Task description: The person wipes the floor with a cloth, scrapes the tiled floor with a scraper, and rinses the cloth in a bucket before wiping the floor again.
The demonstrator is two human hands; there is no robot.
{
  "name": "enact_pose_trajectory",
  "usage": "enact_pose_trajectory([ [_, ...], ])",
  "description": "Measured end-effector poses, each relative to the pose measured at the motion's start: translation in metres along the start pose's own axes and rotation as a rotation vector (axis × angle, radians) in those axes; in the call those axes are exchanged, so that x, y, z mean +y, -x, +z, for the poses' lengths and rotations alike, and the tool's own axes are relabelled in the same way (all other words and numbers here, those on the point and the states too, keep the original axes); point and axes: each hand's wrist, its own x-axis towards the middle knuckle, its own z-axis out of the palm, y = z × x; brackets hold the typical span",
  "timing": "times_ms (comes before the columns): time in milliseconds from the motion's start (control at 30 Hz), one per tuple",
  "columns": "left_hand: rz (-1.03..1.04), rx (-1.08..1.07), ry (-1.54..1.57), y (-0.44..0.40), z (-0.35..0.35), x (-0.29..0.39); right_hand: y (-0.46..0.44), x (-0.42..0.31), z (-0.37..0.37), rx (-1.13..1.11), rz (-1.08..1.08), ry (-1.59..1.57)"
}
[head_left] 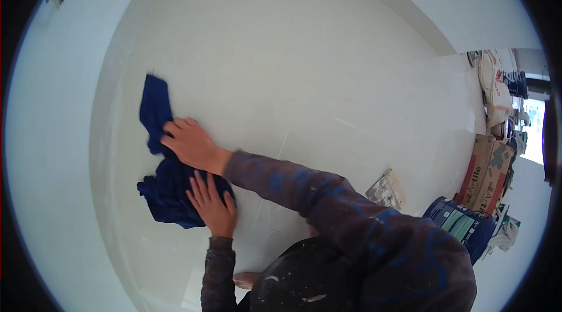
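A dark blue cloth (172,195) lies crumpled on the pale floor, with one narrower part stretching toward the top of the view. My left hand (215,205) rests flat on the lower bunch of the cloth, its fingers spread. Farther up, my right hand (190,143) is on the narrower part of the cloth, fingers bent around the fabric. The fingertips of this hand are partly hidden.
A flat scraper-like tool (386,190) lies on the floor to the right. Beyond it stand a dark blue bucket (459,224), cardboard boxes (481,174) and a whitish sack (496,92). White walls (58,107) border the floor. A bare foot (246,280) shows near the bottom.
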Motion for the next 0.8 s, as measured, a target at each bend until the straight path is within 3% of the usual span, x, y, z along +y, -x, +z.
enact_pose_trajectory([
  [67, 0.037, -0.027, 0.047, 0.025, -0.002, 0.006, 0.038, -0.014, -0.024, 0.220, 0.102, -0.217],
  [133, 0.244, -0.099, 0.160, 0.040, 0.002, 0.017, 0.079, -0.027, -0.081, 0.279, 0.238, -0.254],
  [167, 0.250, -0.093, 0.157, 0.040, 0.004, 0.026, 0.099, -0.028, -0.107, 0.339, 0.260, -0.203],
  [233, 0.470, -0.168, 0.328, 0.047, 0.010, 0.048, 0.136, -0.024, -0.157, 0.446, 0.347, -0.043],
  [267, 0.473, -0.169, 0.332, 0.045, 0.009, 0.063, 0.150, -0.019, -0.179, 0.494, 0.405, 0.065],
  [333, 0.671, -0.261, 0.187, 0.034, 0.005, 0.096, 0.181, 0.003, -0.208, 0.521, 0.496, 0.387],
  [367, 0.674, -0.263, 0.192, 0.035, 0.011, 0.109, 0.188, 0.003, -0.216, 0.478, 0.680, 0.438],
  [467, 0.643, -0.226, 0.020, 0.024, 0.025, 0.128, 0.211, 0.029, -0.192, 0.350, 0.745, 0.557],
  [533, 0.591, -0.256, 0.085, 0.017, 0.028, 0.126, 0.199, 0.036, -0.181, 0.064, 0.762, 0.688],
  [700, 0.492, -0.332, 0.056, -0.018, 0.021, 0.111, 0.111, 0.073, -0.159, 0.070, 0.599, 0.645],
  [800, 0.321, -0.206, 0.027, -0.036, 0.009, 0.103, 0.055, 0.080, -0.125, 0.065, 0.419, 0.561],
])
